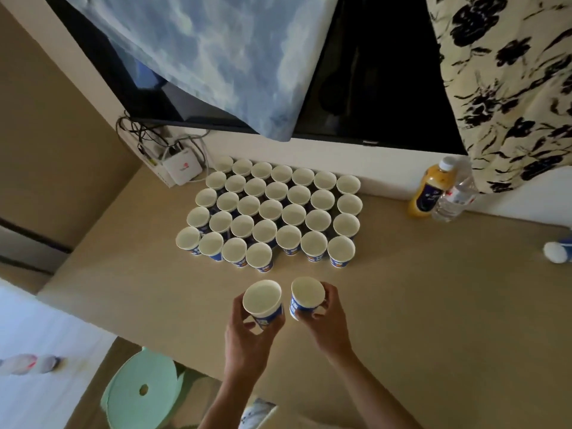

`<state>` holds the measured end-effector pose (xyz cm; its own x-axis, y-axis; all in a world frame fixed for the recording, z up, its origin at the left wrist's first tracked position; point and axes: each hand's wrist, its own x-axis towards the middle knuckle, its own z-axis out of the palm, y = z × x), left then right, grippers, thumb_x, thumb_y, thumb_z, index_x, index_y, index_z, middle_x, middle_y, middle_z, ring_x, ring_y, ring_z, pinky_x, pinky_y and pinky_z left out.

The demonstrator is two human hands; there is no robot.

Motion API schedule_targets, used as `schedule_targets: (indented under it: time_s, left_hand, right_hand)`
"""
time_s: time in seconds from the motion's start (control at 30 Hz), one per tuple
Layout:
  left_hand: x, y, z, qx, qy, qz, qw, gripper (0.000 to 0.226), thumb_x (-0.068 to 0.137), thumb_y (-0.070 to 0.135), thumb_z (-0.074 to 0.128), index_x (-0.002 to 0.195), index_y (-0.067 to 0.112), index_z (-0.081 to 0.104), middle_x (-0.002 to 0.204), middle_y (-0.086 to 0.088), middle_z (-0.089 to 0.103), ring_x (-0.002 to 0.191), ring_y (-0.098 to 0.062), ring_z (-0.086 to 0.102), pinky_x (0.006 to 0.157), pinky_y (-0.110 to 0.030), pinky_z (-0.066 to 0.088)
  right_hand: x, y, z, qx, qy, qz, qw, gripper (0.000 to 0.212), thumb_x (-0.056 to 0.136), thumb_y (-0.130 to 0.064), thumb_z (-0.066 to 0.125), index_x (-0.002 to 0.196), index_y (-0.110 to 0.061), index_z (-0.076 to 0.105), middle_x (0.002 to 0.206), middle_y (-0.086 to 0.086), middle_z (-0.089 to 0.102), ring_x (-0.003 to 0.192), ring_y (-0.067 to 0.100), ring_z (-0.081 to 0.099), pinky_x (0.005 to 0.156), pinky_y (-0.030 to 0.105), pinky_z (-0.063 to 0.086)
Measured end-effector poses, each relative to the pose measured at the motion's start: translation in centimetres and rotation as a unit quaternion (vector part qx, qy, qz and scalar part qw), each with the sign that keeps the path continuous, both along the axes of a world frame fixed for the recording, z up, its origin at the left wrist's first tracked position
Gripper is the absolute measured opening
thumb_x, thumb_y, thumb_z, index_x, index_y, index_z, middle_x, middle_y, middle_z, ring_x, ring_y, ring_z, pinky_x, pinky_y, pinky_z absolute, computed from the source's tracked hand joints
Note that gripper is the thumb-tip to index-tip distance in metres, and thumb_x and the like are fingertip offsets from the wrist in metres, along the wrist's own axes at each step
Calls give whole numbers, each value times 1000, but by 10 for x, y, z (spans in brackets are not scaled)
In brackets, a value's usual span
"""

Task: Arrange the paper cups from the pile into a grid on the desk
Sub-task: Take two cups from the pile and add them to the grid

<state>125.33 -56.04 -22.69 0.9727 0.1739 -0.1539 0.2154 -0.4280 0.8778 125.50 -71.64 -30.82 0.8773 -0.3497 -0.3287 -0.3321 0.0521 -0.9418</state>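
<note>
Several white paper cups with blue print stand upright in a tight grid [272,212] at the back middle of the beige desk [418,305]. In front of the grid, my left hand [247,339] grips one upright paper cup [263,300] by its lower wall, just above the desk. Beside it, my right hand [325,320] grips a second paper cup [306,297], tilted slightly left. The two held cups are close together, nearly touching. At the desk's right edge lies another cup [557,252] on its side, partly cut off.
An orange juice bottle [428,190] and a clear water bottle [455,196] stand at the back right. A white router box [181,167] with cables leans at the back left. A dark screen [371,72] hangs above. A mint green stool [142,388] stands below the desk's front edge.
</note>
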Motion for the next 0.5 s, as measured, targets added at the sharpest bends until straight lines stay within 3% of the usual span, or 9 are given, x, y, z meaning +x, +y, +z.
schedule_targets:
  time_s: [0.2, 0.3, 0.5]
  left_hand:
    - [48, 36, -10, -4, 32, -52, 998, 63, 66, 24, 92, 117, 37, 56, 107, 26, 66, 97, -5, 65, 81, -33, 57]
    - [68, 50, -12, -15, 35, -67, 997, 64, 60, 38, 87, 116, 35, 58, 107, 22, 68, 97, -8, 65, 82, -36, 57]
    - [89, 67, -15, -31, 46, -93, 994, 65, 59, 44, 82, 118, 35, 58, 109, 21, 68, 98, -12, 66, 83, -34, 56]
  right_hand:
    - [32, 29, -12, -27, 40, -48, 998, 59, 70, -8, 87, 118, -25, 56, 111, -11, 66, 98, -4, 62, 72, 17, 55]
    - [48, 43, -24, -57, 47, -62, 995, 61, 68, -14, 86, 118, -26, 54, 109, -8, 66, 99, 8, 64, 73, 29, 61]
    - [78, 59, -46, -127, 41, -73, 988, 68, 64, -19, 81, 123, -27, 48, 112, -14, 61, 102, 14, 62, 79, 47, 60]
